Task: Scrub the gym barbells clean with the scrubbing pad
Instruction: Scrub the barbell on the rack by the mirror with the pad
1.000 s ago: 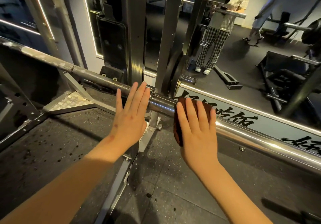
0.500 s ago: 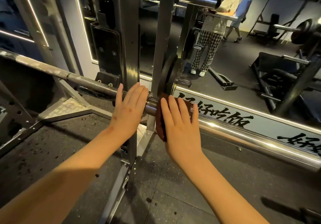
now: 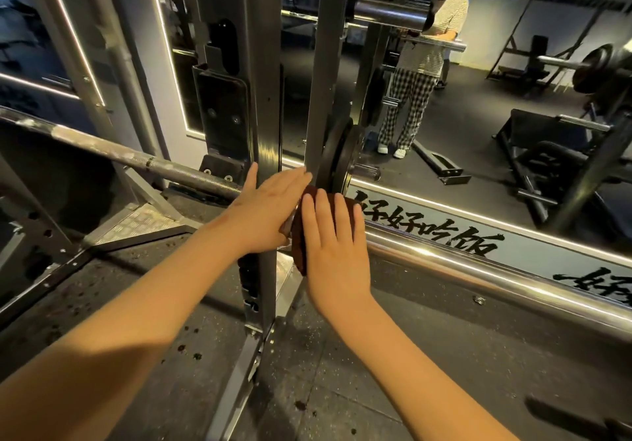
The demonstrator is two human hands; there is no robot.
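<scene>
The long steel barbell (image 3: 478,271) runs across the head view from the upper left to the lower right, held above the speckled black rubber floor (image 3: 359,382). Its left part is a dull grey, knurled shaft with pale smears. Its right part is a thick, polished chrome sleeve that catches the light.

The dark reddish-brown scrubbing pad (image 3: 300,247) lies against the inner end of that sleeve, right where it meets the shaft. The right hand (image 3: 337,252) lies flat over the pad, fingers straight and close together, pressing it to the metal. The left hand (image 3: 270,208) lies on the bar just beside it, also flat with the fingers extended and the thumb raised. Its fingertips reach over toward the top of the pad. Neither hand curls round anything.

A grey metal rack upright (image 3: 265,91) stands directly behind the left hand, and a dark round weight plate (image 3: 337,158) sits just behind the fingertips of both hands. Beyond is a wall mirror (image 3: 496,125), whose lower white strip (image 3: 513,249) bears black brush-style characters. Reflected in it is a person (image 3: 422,74) in a striped top and checked trousers.
</scene>
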